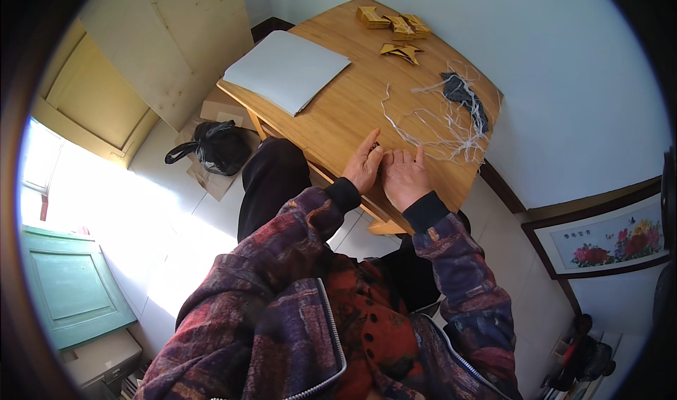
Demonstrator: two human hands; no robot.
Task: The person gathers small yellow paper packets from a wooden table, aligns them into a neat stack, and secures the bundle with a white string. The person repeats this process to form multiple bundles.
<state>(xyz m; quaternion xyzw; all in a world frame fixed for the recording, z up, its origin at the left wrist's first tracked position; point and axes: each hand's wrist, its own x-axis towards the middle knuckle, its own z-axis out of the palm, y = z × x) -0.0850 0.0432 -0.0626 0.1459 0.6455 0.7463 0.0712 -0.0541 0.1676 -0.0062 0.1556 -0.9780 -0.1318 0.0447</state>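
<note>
Both hands are together over the near edge of the wooden table [352, 104]. My left hand [362, 168] is closed, and a small dark thing [374, 147] shows by its fingers; I cannot make out its kind. Beside it, my right hand [407, 180] lies palm up with its fingers stretched out, seemingly touching the left one. Just beyond the hands, loose white strings [423, 133] spread over the tabletop. They tangle around a strip of dark grey cloth [462, 97] near the right edge.
A stack of pale grey sheets [285, 68] covers the table's left side. Gold folded-paper bundles [402, 25] and a gold star-shaped piece [402, 52] lie at the far end. A black plastic bag [220, 149] sits on floor cardboard. A framed flower picture [599, 241] leans at right.
</note>
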